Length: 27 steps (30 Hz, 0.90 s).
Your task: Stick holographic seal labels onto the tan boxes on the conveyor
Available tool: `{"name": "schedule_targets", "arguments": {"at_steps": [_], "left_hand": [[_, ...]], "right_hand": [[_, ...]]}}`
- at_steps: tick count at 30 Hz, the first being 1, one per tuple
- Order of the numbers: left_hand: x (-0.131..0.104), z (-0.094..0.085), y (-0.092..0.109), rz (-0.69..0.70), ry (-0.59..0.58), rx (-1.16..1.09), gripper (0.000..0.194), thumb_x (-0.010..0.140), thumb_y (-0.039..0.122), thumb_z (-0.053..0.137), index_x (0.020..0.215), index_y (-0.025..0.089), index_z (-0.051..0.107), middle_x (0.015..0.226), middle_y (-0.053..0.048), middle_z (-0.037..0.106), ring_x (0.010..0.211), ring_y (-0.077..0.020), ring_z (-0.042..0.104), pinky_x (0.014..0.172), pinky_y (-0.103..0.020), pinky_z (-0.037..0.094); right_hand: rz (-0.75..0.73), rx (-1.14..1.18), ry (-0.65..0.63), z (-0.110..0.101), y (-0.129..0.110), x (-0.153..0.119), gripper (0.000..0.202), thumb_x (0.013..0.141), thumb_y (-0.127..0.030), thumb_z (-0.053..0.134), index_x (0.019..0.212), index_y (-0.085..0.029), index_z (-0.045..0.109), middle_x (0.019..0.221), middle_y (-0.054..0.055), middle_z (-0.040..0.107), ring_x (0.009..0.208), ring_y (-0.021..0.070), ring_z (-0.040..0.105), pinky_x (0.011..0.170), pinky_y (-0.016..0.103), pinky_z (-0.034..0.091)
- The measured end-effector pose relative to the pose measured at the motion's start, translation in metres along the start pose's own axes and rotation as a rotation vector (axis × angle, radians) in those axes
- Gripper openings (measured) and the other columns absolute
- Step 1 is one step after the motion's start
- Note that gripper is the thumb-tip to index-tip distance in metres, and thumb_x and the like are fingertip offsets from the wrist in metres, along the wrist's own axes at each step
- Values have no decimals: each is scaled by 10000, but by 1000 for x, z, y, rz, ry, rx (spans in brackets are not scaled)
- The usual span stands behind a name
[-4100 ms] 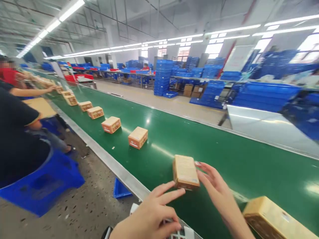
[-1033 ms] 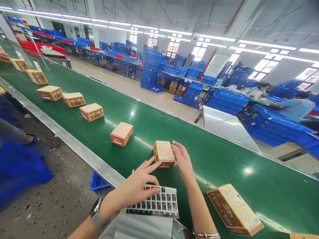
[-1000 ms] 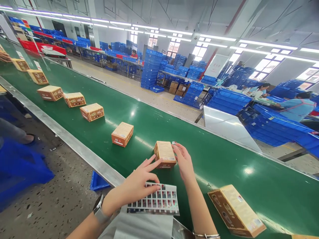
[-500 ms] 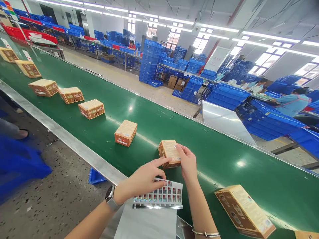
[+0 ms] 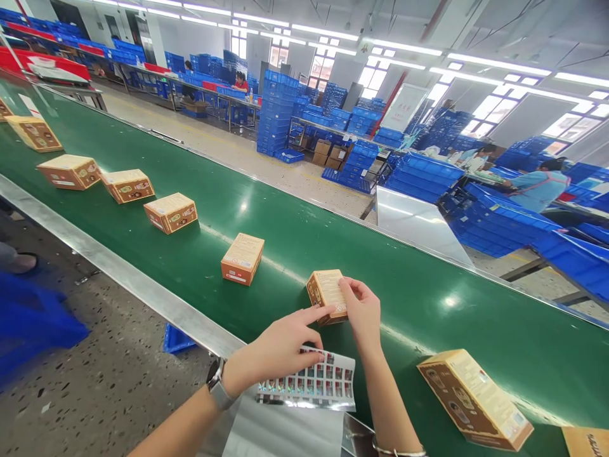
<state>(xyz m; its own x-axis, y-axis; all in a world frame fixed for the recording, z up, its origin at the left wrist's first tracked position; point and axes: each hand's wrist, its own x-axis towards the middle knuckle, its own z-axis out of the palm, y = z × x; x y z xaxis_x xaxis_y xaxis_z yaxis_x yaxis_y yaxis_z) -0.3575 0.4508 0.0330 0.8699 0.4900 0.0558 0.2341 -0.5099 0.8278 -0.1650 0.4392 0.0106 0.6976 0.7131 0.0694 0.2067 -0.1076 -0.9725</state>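
Observation:
My left hand (image 5: 280, 346) reaches in from the lower left, a smartwatch on its wrist. Its index finger stretches onto the front of a small brown-and-cream carton (image 5: 329, 291), while thumb and curled fingers hold the upper edge of a sheet of shiny stickers (image 5: 328, 379). That sheet curls over a grey-white backing sheet (image 5: 285, 428). My right hand (image 5: 363, 311) is closed at the same carton's right side, thumb and index finger together on its top edge. Whether a loose sticker lies under those fingertips is hidden. The carton rests on the green conveyor belt (image 5: 404, 285).
Upstream, several similar cartons stand in a row, the nearest one (image 5: 242, 259) left of my hands. A larger-looking carton (image 5: 476, 400) lies at the right. A metal rail (image 5: 143, 276) edges the belt. Blue crates (image 5: 276, 114) and co-workers, one in light blue (image 5: 540, 187), are beyond.
The view has swung slightly, so the background sits further left. The nearer cartons have shifted a little right along with both hands. My fingers keep nearly the same pose on the carton.

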Motion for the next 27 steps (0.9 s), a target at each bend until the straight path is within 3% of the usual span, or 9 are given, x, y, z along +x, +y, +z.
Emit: {"name": "schedule_targets", "arguments": {"at_steps": [6,12,14,16,18,19,23,24,27], "left_hand": [[8,10,1,43,-11,16,126,848,105,692,789,200,751,1602,-11,362,1424,-259,438,1147,-385,405],[11,20,-1,89,-15,45,109,856,126,685,794,198,739,1605,-8,353,1418,-262,445,1136,-360,406],[5,18,2,42,12,57,105,880,168,666,813,209,736,1534,-23,481,1301,-256,570,1041,-332,468],[-2,13,6,-51,25,82,131,915,227,628,850,226,742,1271,-29,711,1050,-223,700,869,-286,507],[-11,7,11,-135,25,116,170,940,277,592,892,238,751,915,2,786,806,-185,709,710,-248,465],[-15,4,13,-157,23,126,182,946,292,583,907,240,753,800,17,765,729,-169,686,655,-237,429],[-26,-7,21,-183,19,60,188,953,308,572,947,242,748,763,29,728,671,-146,622,589,-221,354],[-28,-8,23,-191,13,31,171,942,304,584,961,243,743,779,31,730,680,-146,620,593,-217,358],[-33,-11,25,-257,1,8,112,893,281,634,916,235,734,745,38,711,649,-143,593,578,-211,348]], "right_hand": [[-42,-200,81,-13,-7,-3,319,668,-528,659,740,-218,643,783,89,739,713,260,671,658,358,497],[-44,-295,213,-26,-6,12,424,644,-509,664,931,-214,562,701,66,722,696,275,671,674,371,484],[-64,-309,233,-33,-10,12,393,674,-499,621,929,-206,565,740,95,727,712,281,672,677,380,485],[-105,-310,232,-41,-17,1,376,714,-505,589,936,-202,582,848,123,740,776,280,680,676,371,490],[-195,-309,145,-48,-25,-19,354,769,-524,583,927,-209,615,926,118,743,837,266,685,682,351,507],[-259,-312,33,-51,-29,-31,338,801,-526,589,922,-213,636,940,107,745,852,256,689,698,343,522],[-375,-309,-593,-57,-38,-74,193,863,-414,646,916,-241,714,913,41,769,822,211,721,734,288,575],[-372,-302,-651,-57,-38,-81,174,871,-394,644,911,-245,725,909,34,774,817,206,728,725,275,582],[-334,-304,-633,-60,-36,-90,213,892,-404,621,937,-238,747,856,32,775,741,195,733,649,249,593]]}}
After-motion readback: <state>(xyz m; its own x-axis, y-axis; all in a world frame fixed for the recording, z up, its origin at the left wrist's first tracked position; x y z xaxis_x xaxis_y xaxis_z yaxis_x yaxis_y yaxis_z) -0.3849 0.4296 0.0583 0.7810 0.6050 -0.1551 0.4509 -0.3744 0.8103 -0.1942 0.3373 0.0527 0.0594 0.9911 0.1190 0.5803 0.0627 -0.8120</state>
